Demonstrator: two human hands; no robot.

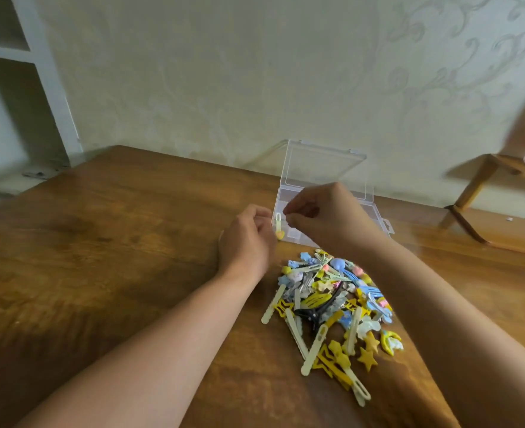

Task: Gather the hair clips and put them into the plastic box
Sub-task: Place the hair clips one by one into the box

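— Which grip has the pale-yellow hair clip with the orange heart [279, 227]?
— The left hand [249, 239] and right hand [323, 211] both pinch it at frame centre; fingertips blurred.
— The clear plastic box [326, 193]?
— Its open tray is half hidden behind the right hand; the heap of pastel hair clips [332, 310] lies lower right on the wooden surface [100, 242].

Soft, even daylight fills the room, moderately bright, with no hard glare. The wooden surface [116, 242] carries a dull sheen to the left of the plastic box [323, 193] and again to its right. Shadows are faint and diffuse: a pale one falls on the wall left of the box's raised lid, and soft dark patches lie under the forearms. Motion blur smears the whole picture, worst at the far left edge, around the shelf [14, 57], and at the upper right corner. The hair clips [332, 310] near the box look slightly soft. Wide-angle distortion bends the surface's edges and the shelf's lines.
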